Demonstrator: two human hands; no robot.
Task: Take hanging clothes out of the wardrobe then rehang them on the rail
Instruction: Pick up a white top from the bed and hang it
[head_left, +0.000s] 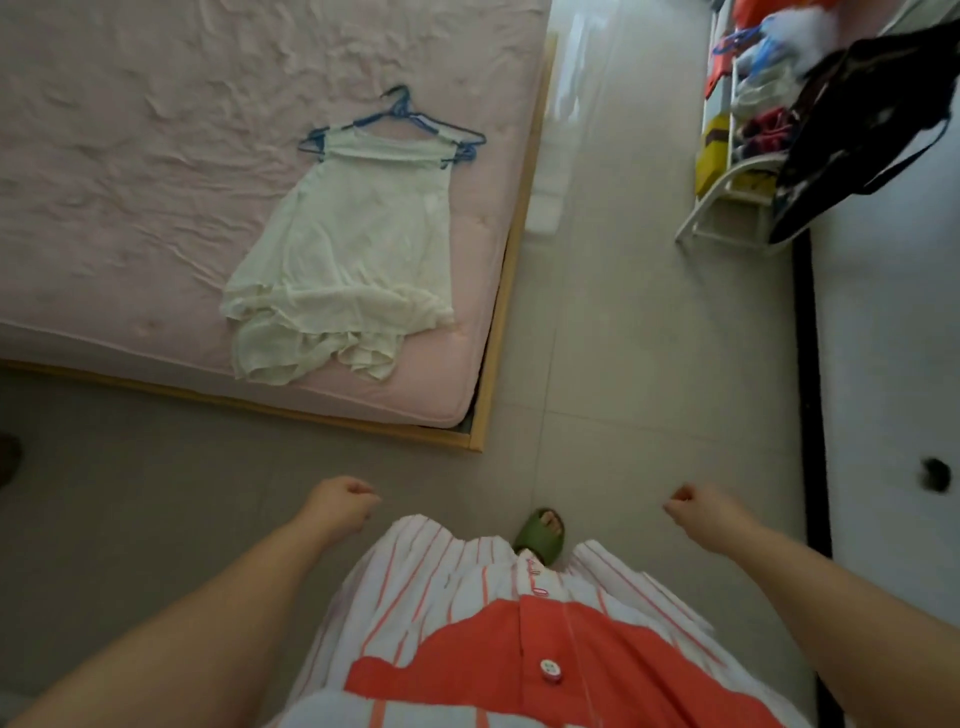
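Head view: both fists empty, white top lying on the bed

Head camera looks down past my chest to the floor, and I go from left to right.

Far left, the pink mattress (130, 156) fills that side, sitting in a pale wooden frame (498, 312). On it, near its right edge, the white top (353, 249) lies flat and a little rumpled at the hem, which reaches close to the near edge of the mattress. It hangs on blue hangers (400, 122) whose hooks point to the far side; there seems to be more than one hanger stacked, though I cannot tell how many.

Nearer to me, my left hand (340, 501) hangs over the grey floor with its fingers curled into a loose fist, gripping nothing. Between my arms is my striped white and orange shirt (493, 623), and just beyond its hem my foot in a green slipper (540, 535) stands on the pale tiles (623, 338).

My right hand (698, 512) is also curled closed on nothing, well apart from the top on the bed.

Far right, a white rack (727, 202) holds a jumble of coloured things, blurred. A black garment (862, 124) hangs in front of it, beside the white wardrobe door (893, 364), which has a dark edge.
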